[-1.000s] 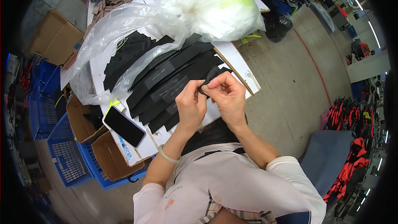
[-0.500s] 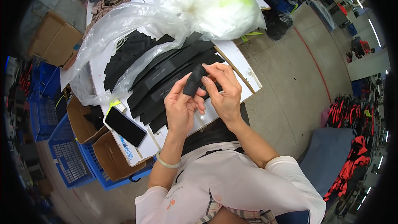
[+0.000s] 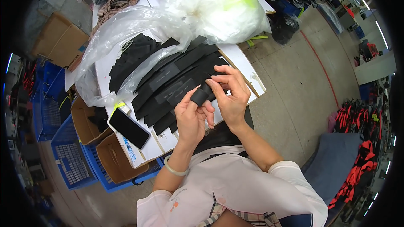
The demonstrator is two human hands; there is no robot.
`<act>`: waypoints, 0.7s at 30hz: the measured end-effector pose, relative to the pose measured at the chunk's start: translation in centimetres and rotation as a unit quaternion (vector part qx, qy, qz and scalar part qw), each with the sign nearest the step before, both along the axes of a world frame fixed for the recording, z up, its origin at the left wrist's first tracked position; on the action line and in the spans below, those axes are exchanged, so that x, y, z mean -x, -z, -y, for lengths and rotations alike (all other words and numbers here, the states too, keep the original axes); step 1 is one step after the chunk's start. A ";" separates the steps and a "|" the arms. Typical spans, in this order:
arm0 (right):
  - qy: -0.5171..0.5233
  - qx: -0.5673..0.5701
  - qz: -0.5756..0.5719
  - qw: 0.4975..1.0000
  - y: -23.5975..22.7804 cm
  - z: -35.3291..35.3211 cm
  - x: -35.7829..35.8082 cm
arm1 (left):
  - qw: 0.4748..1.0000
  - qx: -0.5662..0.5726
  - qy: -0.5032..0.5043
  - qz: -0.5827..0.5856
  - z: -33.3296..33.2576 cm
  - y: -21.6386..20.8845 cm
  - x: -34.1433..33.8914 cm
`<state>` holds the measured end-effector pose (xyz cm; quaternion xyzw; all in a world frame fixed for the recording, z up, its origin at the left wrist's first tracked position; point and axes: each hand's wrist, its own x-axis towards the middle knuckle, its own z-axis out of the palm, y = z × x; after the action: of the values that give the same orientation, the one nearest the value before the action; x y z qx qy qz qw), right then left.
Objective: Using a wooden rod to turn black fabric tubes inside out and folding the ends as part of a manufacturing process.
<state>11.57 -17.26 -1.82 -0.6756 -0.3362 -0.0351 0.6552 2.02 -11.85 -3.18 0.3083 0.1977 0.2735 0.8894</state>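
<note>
Here, step in hand: we judge that we are rolling or folding a short black strip piece (image 3: 199, 96) between both hands, just above the near edge of the counter (image 3: 246, 69).
Left hand (image 3: 191, 117): curled, its thumb and forefinger wrapped around the rolled strip piece, pinching it.
Right hand (image 3: 229, 94): fingers bent, fingertips pinching the upper end of the same piece.
Where the piece is: held in the air between the two hands, over the pile of black strips (image 3: 176, 82), not resting on it.
Around it: a clear plastic bag (image 3: 126, 29) lies partly over the pile; a dark phone (image 3: 128, 128) sits at the counter's corner, to the left of the hands.
Next move calls for: a firm pinch from both hands, we think, so the roll does not spring open; whether it is fully closed we cannot tell.
</note>
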 end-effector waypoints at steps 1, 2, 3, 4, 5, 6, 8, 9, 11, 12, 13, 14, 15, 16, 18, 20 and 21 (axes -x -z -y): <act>-0.005 -0.002 0.000 1.000 0.1 0.0 0.0 | 1.000 0.018 -0.006 0.003 0.1 -0.1 0.0; -0.042 -0.017 -0.001 0.999 0.5 0.0 -0.2 | 0.999 0.036 -0.014 0.006 0.0 -0.2 0.1; -0.080 -0.032 -0.002 0.996 0.8 0.0 -0.5 | 0.999 0.034 -0.022 0.005 0.1 0.0 0.0; -0.140 -0.024 -0.069 0.987 0.9 0.4 -1.0 | 1.000 0.002 -0.029 0.001 0.2 0.4 -0.1; -0.159 0.009 -0.085 0.984 1.2 0.7 -1.7 | 0.999 -0.029 -0.036 -0.004 0.1 0.6 0.0; -0.172 0.035 -0.089 0.980 1.1 1.1 -2.1 | 0.997 -0.071 -0.014 -0.026 -0.4 0.4 0.2; -0.235 0.053 -0.205 0.949 0.2 1.5 -2.2 | 0.990 -0.131 0.001 -0.060 -1.7 0.3 1.0; -0.241 0.054 -0.205 0.947 0.3 1.8 -2.4 | 0.977 -0.189 0.024 -0.092 -2.3 0.3 1.4; -0.399 -0.016 -0.372 0.838 0.8 2.1 -2.8 | 0.969 -0.212 -0.035 -0.121 -2.9 -0.2 1.3; -0.382 -0.028 -0.381 0.841 0.9 2.2 -2.2 | 0.975 -0.188 -0.036 -0.110 -3.3 -0.3 1.3; -0.382 -0.027 -0.381 0.841 0.8 2.2 -1.7 | 0.981 -0.163 -0.037 -0.099 -3.8 -0.4 1.5; -0.365 0.023 -0.418 0.832 0.4 2.3 -1.4 | 0.981 -0.163 -0.037 -0.099 -4.2 -0.3 1.7; -0.346 0.074 -0.452 0.819 0.0 2.3 -1.0 | 0.979 -0.166 -0.052 -0.105 -4.6 -0.3 1.9; -0.347 0.061 -0.428 0.832 -0.2 1.8 -0.1 | 0.977 -0.169 -0.066 -0.111 -5.0 -0.2 2.1; -0.375 0.059 -0.459 0.803 0.6 2.0 -0.2 | 0.973 -0.190 -0.046 -0.124 -5.4 -0.7 2.3; -0.401 0.007 -0.520 0.754 1.4 1.7 -0.1 | 0.962 -0.243 0.033 -0.118 -6.6 -0.8 3.3; -0.399 0.007 -0.520 0.755 1.3 1.7 0.2 | 0.963 -0.242 0.035 -0.117 -6.3 -0.6 3.1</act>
<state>11.36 -18.91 -3.07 -0.3988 -0.1826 0.5886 0.6791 -1.04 -5.52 -2.63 0.5510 0.2172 0.2440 0.7679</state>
